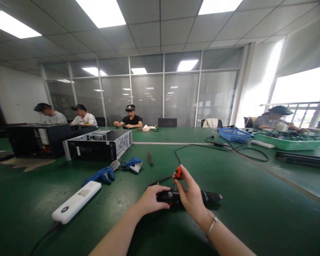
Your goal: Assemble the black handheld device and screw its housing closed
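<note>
My left hand is wrapped round the rear part of a black electric screwdriver, which lies sideways with its tip to the right. Between the thumb and fingers of my right hand is a small orange-and-black piece, raised just above the tool. I cannot make out what kind of piece it is. A black cable runs at the tool's rear end, and my right hand hides part of the tool's middle.
Blue work gloves and a white power strip lie left. Behind them stands an open computer case. A dark bar lies ahead. A blue basket and a green basket stand right. Several people sit around the table.
</note>
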`<state>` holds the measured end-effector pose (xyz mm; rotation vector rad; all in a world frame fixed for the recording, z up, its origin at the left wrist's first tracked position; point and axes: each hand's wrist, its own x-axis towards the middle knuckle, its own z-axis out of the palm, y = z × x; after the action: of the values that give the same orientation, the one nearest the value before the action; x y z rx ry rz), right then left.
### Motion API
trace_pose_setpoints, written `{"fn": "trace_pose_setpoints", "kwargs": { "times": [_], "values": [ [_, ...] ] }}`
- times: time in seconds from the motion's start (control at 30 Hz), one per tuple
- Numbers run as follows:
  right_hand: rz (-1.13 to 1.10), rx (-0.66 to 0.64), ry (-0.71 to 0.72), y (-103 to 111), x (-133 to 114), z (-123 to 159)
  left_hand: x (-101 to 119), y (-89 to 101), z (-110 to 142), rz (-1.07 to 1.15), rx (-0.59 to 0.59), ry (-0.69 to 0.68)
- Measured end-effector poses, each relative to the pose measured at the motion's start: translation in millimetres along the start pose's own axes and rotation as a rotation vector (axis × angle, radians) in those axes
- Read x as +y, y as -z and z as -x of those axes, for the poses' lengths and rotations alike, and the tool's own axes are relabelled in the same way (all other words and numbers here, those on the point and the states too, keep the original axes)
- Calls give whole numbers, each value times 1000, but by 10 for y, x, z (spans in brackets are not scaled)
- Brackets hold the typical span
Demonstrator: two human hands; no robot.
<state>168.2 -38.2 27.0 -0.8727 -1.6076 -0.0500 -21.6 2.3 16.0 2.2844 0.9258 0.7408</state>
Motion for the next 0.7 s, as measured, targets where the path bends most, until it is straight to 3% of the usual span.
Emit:
{"fn": "trace_pose_setpoints", "kwargs": {
  "times": [0.13,0.4,0.6,0.7],
  "values": [
    [-152,89,19,-23,-114,38,23,-3,-4,18,10,-4],
    [-106,-34,41,-235,-118,192,47,-6,2,-2,5,30],
    [-49,-222,11,-308,-218,29,43,-35,4,74,7,-28],
    [-3,-233,-3,-337,-277,-81,9,-53,-2,87,40,-40]
  ]
}}
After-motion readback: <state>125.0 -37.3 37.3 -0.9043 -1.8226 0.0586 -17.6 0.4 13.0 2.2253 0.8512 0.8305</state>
